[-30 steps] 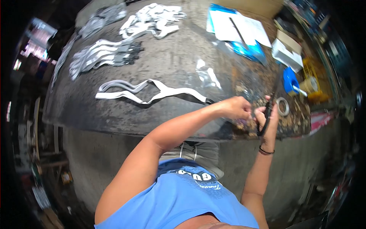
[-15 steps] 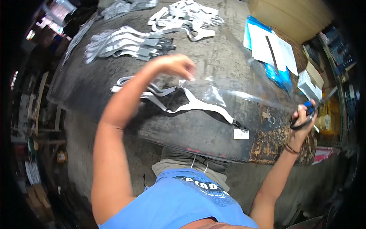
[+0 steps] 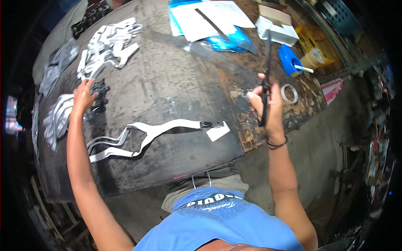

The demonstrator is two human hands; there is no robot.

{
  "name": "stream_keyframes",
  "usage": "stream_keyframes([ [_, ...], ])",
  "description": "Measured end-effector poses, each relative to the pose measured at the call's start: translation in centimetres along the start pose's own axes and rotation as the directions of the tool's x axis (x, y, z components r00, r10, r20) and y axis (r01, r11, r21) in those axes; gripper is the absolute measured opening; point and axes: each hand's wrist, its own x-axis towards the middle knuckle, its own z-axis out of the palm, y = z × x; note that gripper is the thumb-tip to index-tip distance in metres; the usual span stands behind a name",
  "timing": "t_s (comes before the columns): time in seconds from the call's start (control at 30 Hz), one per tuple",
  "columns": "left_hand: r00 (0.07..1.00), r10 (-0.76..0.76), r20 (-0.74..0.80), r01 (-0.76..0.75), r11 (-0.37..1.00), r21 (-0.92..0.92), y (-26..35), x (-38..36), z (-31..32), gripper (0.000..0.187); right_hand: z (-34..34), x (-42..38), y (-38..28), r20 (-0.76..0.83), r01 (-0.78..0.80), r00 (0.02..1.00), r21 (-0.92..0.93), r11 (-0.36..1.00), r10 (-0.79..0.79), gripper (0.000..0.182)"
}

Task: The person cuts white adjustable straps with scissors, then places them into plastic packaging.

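Note:
My right hand [image 3: 273, 104] holds a pair of dark scissors [image 3: 268, 54], blades pointing up and away from me over the worn brown part of the table. On the left, my left hand [image 3: 85, 96] reaches out with fingers extended. Its fingertips are right at the near end of a pile of white elastic straps [image 3: 104, 46], beside the black clips [image 3: 100, 96] of several bagged straps [image 3: 60, 117]. A white Y-shaped strap [image 3: 153, 131] lies on the dark tabletop in front of me. At its right end are a black clip [image 3: 211, 124] and a white card tag [image 3: 218, 132].
White papers [image 3: 209, 21] and a blue plastic bag [image 3: 232, 42] lie at the back. To their right are an open white box [image 3: 278, 31], a blue holder [image 3: 289, 60] with a white pen, and a tape roll [image 3: 289, 94]. Clear plastic packs [image 3: 58, 62] lie far left.
My left hand has moved from above the Y-shaped strap to the piles at left. My right hand has turned the scissors upright near the tape roll. The view has swung round.

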Motion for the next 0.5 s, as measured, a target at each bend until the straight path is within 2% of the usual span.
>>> stream_keyframes([
  [0.03,0.985,0.151,-0.082,-0.162,0.976,-0.143,2.8,1.0,0.5,0.055,-2.1,-1.0,-0.2,-0.004,0.053,0.999,-0.095,0.994,-0.053,0.056],
  [0.07,0.958,0.257,-0.126,-0.279,0.936,-0.214,7.1,1.4,-0.4,0.049,-3.8,-1.9,-0.2,-0.065,0.059,0.996,-0.106,0.993,-0.066,0.055],
  [0.1,0.931,0.305,-0.201,-0.349,0.904,-0.247,10.5,2.5,0.6,0.042,-5.3,-3.0,-0.3,-0.108,0.04,0.993,-0.09,0.995,-0.049,0.054],
  [0.13,0.92,0.349,-0.179,-0.391,0.848,-0.358,15.2,2.9,-0.3,0.038,-6.6,-4.1,-0.5,-0.149,0.022,0.988,-0.07,0.997,-0.032,0.054],
  [0.17,0.856,0.452,-0.25,-0.516,0.76,-0.394,19.2,3.8,-0.2,0.036,-7.9,-5.0,-0.6,-0.169,0.027,0.985,-0.084,0.996,-0.041,0.054],
  [0.27,0.766,0.558,-0.319,-0.635,0.58,-0.51,31.8,4.8,-0.5,0.025,-10.6,-7.6,-0.3,-0.233,0.015,0.971,-0.147,0.989,-0.05,0.053],
  [0.3,0.705,0.637,-0.312,-0.688,0.506,-0.52,35.2,5.2,-0.8,0.023,-11.2,-8.4,-0.1,-0.26,0.001,0.965,-0.141,0.99,-0.038,0.053],
  [0.37,0.664,0.66,-0.352,-0.725,0.453,-0.518,41.7,5.5,-0.9,0.022,-12.2,-9.8,0.0,-0.3,-0.035,0.954,-0.109,0.993,0.001,0.054],
  [0.4,0.611,0.685,-0.396,-0.765,0.383,-0.519,44.3,6.0,-0.5,0.022,-12.6,-10.3,0.1,-0.308,-0.033,0.951,-0.106,0.994,-0.001,0.054],
  [0.43,0.653,0.716,-0.248,-0.702,0.449,-0.552,46.3,5.9,-1.7,0.028,-13.0,-10.9,0.3,-0.308,-0.045,0.951,-0.162,0.986,-0.007,0.054],
  [0.47,0.647,0.721,-0.248,-0.708,0.448,-0.546,48.0,6.2,-0.9,0.028,-13.3,-11.3,0.5,-0.307,-0.059,0.952,-0.217,0.974,-0.011,0.054],
  [0.5,0.632,0.706,-0.32,-0.737,0.42,-0.53,49.6,6.6,0.3,0.034,-13.6,-11.7,0.5,-0.32,-0.089,0.947,-0.208,0.974,0.018,0.055],
])
